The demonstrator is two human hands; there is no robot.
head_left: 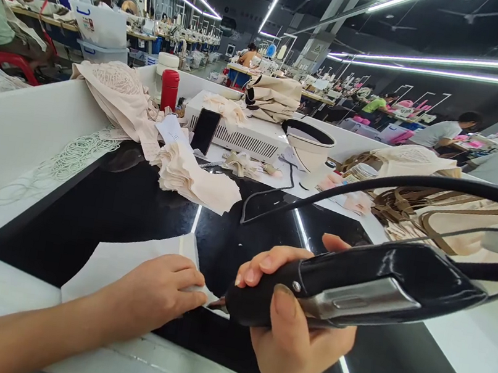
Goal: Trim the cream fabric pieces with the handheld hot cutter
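Note:
My right hand (297, 331) is wrapped round a black corded hand tool (356, 283) with a silver lever along its side. The thumb lies by the lever's front end, and the tool's metal tip (218, 305) points left. My left hand (163, 289) has its fingers pressed together at the right edge of a pale fabric piece (118, 267), close to the tip. This piece lies flat on a glossy black board (80, 220). The tip meets or nearly meets the fabric edge; exact contact is hidden. Beyond it lies a stack of cream fabric pieces (194, 178).
A vented white box (233, 131) stands behind, with a phone (205, 131) leaning before it. A red bottle (168, 90) is at back left, pale green cord (76, 154) below. Cream garments (425, 163) pile at right. The tool's thick black cable (418, 182) arches across the right side.

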